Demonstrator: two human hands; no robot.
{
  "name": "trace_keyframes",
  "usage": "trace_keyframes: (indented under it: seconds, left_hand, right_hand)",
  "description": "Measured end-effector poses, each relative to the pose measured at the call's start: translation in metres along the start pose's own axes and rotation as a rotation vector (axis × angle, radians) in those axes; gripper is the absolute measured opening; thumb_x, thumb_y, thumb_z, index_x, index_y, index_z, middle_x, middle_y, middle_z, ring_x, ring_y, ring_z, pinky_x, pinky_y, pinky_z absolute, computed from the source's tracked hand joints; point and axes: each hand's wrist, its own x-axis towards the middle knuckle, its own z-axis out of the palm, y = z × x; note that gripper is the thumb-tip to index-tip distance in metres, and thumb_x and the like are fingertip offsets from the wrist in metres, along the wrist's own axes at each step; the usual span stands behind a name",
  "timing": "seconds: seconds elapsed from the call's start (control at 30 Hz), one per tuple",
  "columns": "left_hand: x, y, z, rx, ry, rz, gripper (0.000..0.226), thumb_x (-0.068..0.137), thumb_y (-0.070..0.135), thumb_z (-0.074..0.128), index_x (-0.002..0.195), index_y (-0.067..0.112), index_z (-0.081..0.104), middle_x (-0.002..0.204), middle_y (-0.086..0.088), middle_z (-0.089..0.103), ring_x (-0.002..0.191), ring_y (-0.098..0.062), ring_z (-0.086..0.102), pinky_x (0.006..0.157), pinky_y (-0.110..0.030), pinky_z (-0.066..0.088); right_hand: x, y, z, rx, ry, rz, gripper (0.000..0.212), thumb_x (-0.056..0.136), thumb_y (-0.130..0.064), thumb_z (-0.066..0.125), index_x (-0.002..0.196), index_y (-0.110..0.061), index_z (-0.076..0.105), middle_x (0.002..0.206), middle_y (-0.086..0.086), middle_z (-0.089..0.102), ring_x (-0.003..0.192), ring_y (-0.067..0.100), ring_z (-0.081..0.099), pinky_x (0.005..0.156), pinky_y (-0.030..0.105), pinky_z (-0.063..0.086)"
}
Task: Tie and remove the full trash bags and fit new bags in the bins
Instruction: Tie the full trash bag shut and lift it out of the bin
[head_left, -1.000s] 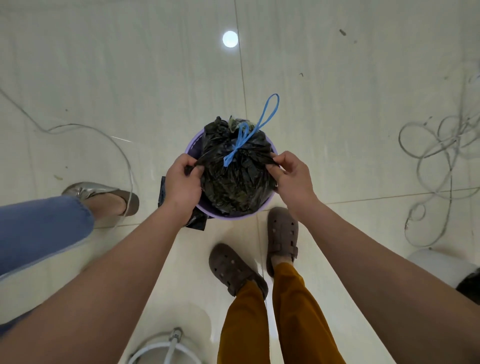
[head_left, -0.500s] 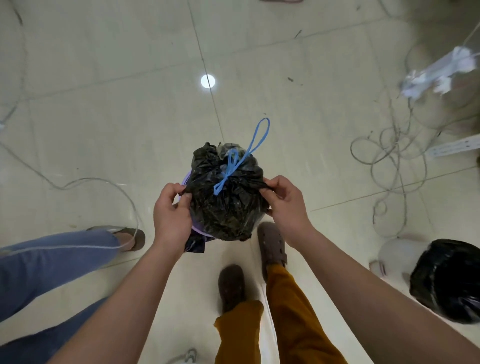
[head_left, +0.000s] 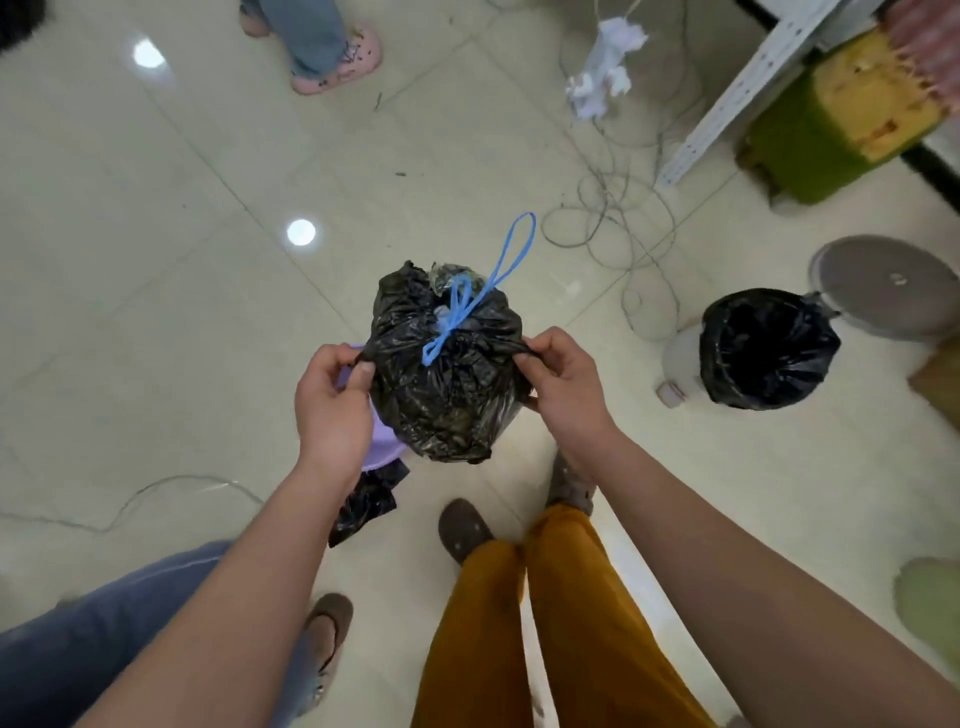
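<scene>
- Since the black trash bag (head_left: 447, 379) at the centre of the frame is already cinched with a blue drawstring (head_left: 467, 306) knotted on top, the tying step for this bag looks done.
- The left hand (head_left: 332, 410) pinches a twisted ear of the bag's plastic between thumb and curled fingers on the bag's left side; its grip is closed on the plastic.
- The right hand (head_left: 563, 384) does the same on the right side, thumb and fingers closed on a stretched ear of plastic.
- The bag hangs between the two hands, and most of it sits above and in front of the purple bin (head_left: 382, 447), whose rim shows just below the left hand; removal seems well under way, though I cannot tell whether the bag's bottom is fully clear of the bin.
- A loose piece of black plastic (head_left: 369, 499) lies on the floor just below the bin; whether it is a new bag is unclear.
- At the right of the frame a second bin (head_left: 685, 358) carries a black bag (head_left: 763, 348) that bulges over its rim, its round lid (head_left: 888, 283) swung open behind it; whether that bag is tied cannot be made out.
- Left to do, as I judge it: set this bag aside, line the purple bin, and deal with the second bin.
</scene>
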Motion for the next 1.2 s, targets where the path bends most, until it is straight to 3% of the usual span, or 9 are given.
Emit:
trace_keyframes:
  seconds: [0.13,0.2,0.3,0.43,0.67,0.87,0.93,1.07,1.2]
  left_hand:
    - [-0.034,0.025,0.044,0.05,-0.133,0.023,0.027,0.095,0.002,0.053,0.078,0.024,0.052,0.076,0.006,0.053,0.069,-0.01,0.046,0.07,-0.027,0.04]
    - [-0.055,0.038,0.069,0.063,-0.189,0.026,0.028,0.093,0.004,0.056,0.076,0.026,0.054,0.081,0.008,0.055,0.069,-0.01,0.047,0.071,-0.029,0.04]
    - [-0.091,0.057,0.108,0.083,-0.294,0.051,0.028,0.091,0.004,0.06,0.073,0.025,0.055,0.089,0.013,0.058,0.079,-0.009,0.052,0.075,-0.024,0.041]
    - [-0.154,0.088,0.169,0.113,-0.451,0.12,0.03,0.089,-0.004,0.06,0.07,0.019,0.054,0.08,0.01,0.056,0.067,0.005,0.052,0.064,-0.004,0.039]
    - [-0.286,0.125,0.275,0.187,-0.652,0.156,0.026,0.087,0.0,0.064,0.069,0.017,0.058,0.102,0.009,0.059,0.068,0.023,0.056,0.059,0.004,0.037]
    - [-0.396,0.161,0.357,0.321,-0.834,0.252,0.028,0.086,-0.002,0.065,0.065,0.016,0.057,0.082,0.031,0.059,0.079,0.004,0.056,0.062,-0.005,0.041]
    - [-0.429,0.172,0.385,0.345,-0.87,0.29,0.026,0.086,-0.002,0.065,0.067,0.015,0.058,0.079,0.028,0.06,0.074,0.0,0.056,0.057,-0.005,0.041]
    - [-0.491,0.194,0.437,0.433,-0.948,0.352,0.016,0.087,0.006,0.068,0.073,0.013,0.061,0.072,0.019,0.058,0.069,-0.009,0.053,0.062,-0.019,0.039]
    - [-0.534,0.211,0.488,0.483,-1.05,0.388,0.01,0.088,0.005,0.066,0.078,0.007,0.062,0.105,0.01,0.061,0.097,-0.016,0.056,0.083,-0.026,0.038]
  right_hand:
    - [-0.035,-0.015,-0.059,0.109,0.128,0.001,0.026,0.096,0.002,0.051,0.077,-0.016,0.049,0.088,0.006,0.062,0.075,0.013,0.051,0.077,0.037,0.043]
    - [-0.054,-0.023,-0.093,0.146,0.188,-0.003,0.026,0.096,0.001,0.052,0.076,-0.016,0.05,0.086,0.004,0.064,0.075,0.013,0.052,0.077,0.037,0.044]
    - [-0.089,-0.03,-0.147,0.172,0.281,-0.003,0.026,0.096,0.0,0.053,0.076,-0.016,0.05,0.085,0.002,0.064,0.076,0.015,0.052,0.077,0.038,0.044]
    - [-0.141,-0.039,-0.226,0.241,0.395,-0.014,0.027,0.096,-0.001,0.052,0.076,-0.018,0.05,0.083,0.001,0.064,0.075,0.015,0.054,0.074,0.04,0.047]
    - [-0.242,-0.052,-0.369,0.358,0.589,-0.059,0.028,0.096,-0.002,0.053,0.075,-0.018,0.048,0.076,-0.002,0.064,0.062,0.008,0.054,0.065,0.034,0.048]
    - [-0.321,-0.057,-0.479,0.464,0.711,-0.091,0.029,0.097,-0.001,0.051,0.074,-0.018,0.046,0.074,0.002,0.059,0.063,0.015,0.045,0.064,0.033,0.039]
    - [-0.343,-0.059,-0.514,0.481,0.746,-0.109,0.029,0.097,-0.001,0.051,0.074,-0.018,0.047,0.07,-0.001,0.058,0.06,0.012,0.044,0.064,0.031,0.038]
    - [-0.378,-0.065,-0.576,0.507,0.842,-0.133,0.03,0.098,-0.004,0.053,0.072,-0.018,0.049,0.069,-0.005,0.063,0.061,0.01,0.05,0.069,0.036,0.043]
    - [-0.396,-0.07,-0.627,0.546,0.927,-0.136,0.026,0.098,-0.007,0.053,0.074,-0.016,0.05,0.08,0.003,0.067,0.077,0.021,0.053,0.071,0.04,0.041]
